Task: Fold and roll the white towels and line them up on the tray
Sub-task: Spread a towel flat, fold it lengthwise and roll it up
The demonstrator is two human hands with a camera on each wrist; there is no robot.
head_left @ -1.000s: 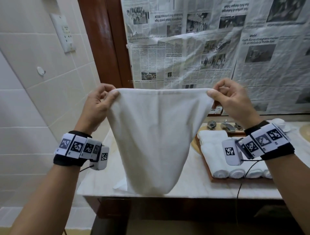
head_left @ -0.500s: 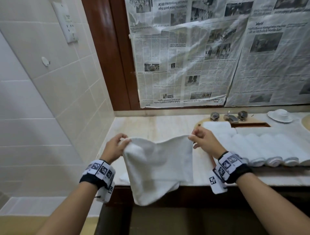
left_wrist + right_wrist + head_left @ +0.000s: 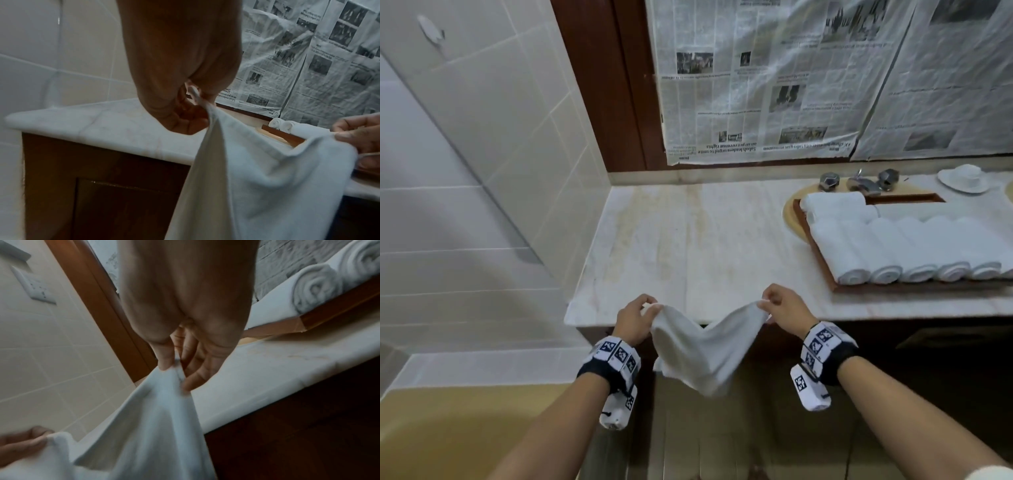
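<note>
Pinching a towel [image 3: 705, 346] corner in each hand, left hand [image 3: 631, 320] and right hand [image 3: 784, 308]; pull taut, then lay flat on the bench [image 3: 688, 240] left of the tray [image 3: 822, 260].

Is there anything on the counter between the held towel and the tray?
Nothing visible. Left hand and right hand pinch the towel at the counter's front edge; the marble between it and the tray of rolled towels is bare.
</note>
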